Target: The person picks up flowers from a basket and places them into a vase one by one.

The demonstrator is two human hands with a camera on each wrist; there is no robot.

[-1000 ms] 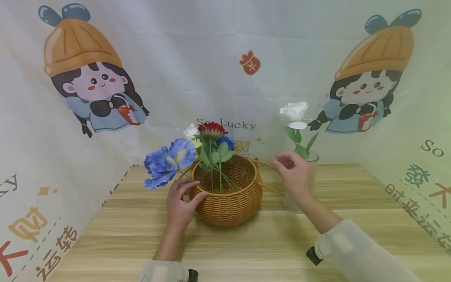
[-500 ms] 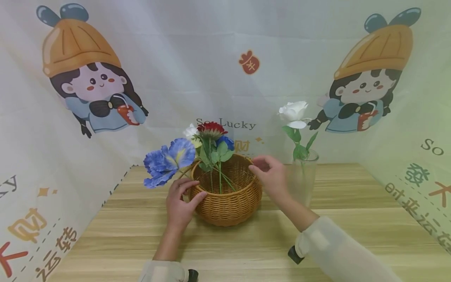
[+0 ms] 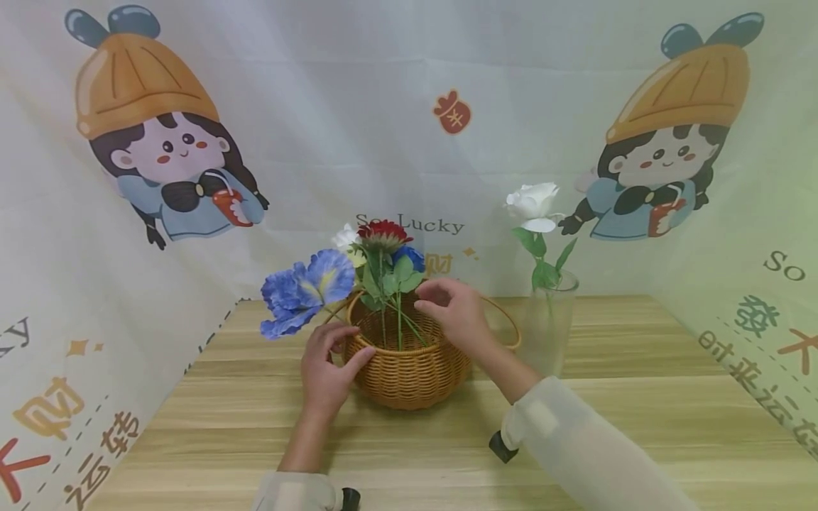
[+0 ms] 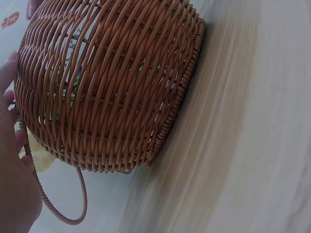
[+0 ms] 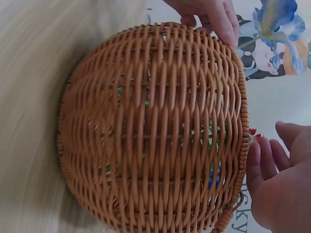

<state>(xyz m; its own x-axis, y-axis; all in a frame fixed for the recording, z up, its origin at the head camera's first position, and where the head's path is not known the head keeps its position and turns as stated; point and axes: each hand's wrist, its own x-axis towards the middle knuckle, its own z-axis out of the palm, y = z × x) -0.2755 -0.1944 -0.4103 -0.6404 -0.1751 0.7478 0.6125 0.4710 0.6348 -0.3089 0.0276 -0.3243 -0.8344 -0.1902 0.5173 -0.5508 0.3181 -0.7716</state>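
Observation:
A round wicker basket stands on the wooden table, holding several artificial flowers. Among them are a large blue flower leaning out to the left, a red flower, a white one and a darker blue one. My left hand grips the basket's left rim, thumb over the edge. Over the right rim hovers my right hand, empty, its bent fingers close to the leaves and green stems. In the right wrist view its thumb and fingers stand apart.
A clear glass vase with a white rose stands right of the basket. One looped basket handle sticks out toward it. A printed cloth hangs behind the table and on both sides.
My right hand has moved left from in front of the vase, past the basket handle, to above the basket's right rim. My left hand has stayed on the left rim.

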